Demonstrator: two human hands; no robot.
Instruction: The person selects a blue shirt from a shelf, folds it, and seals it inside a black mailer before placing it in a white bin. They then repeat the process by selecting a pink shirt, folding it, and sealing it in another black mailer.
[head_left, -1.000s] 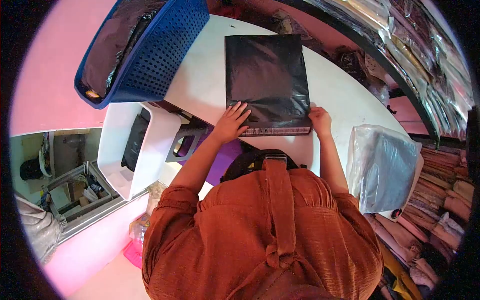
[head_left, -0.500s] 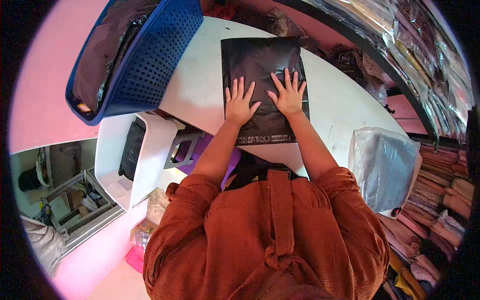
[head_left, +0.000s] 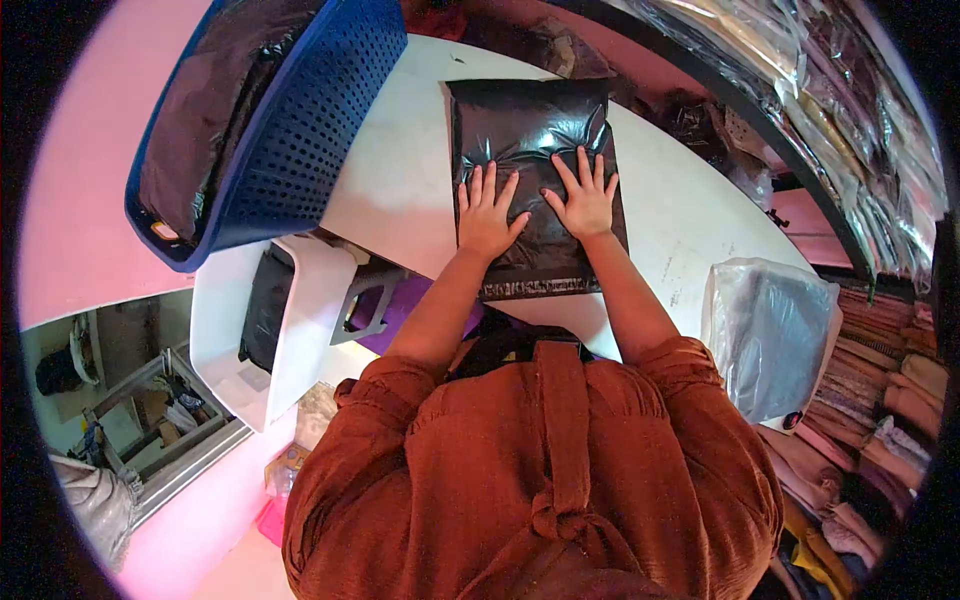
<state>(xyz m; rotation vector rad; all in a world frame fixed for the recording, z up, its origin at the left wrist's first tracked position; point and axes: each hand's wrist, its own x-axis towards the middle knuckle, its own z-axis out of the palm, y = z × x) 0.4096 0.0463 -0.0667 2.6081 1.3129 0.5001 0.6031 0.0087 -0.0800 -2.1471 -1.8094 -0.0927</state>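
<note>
Both hands, left hand (head_left: 487,217) and right hand (head_left: 584,203), press flat with fingers spread on the black mailer bag (head_left: 535,150) beside the blue basket (head_left: 262,120); flattening seems underway, sealing its near edge likely follows.

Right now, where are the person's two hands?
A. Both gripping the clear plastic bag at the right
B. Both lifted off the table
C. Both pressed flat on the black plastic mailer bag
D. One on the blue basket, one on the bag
C: the left hand and right hand lie open, fingers spread, side by side on the black mailer bag on the white table.
</note>
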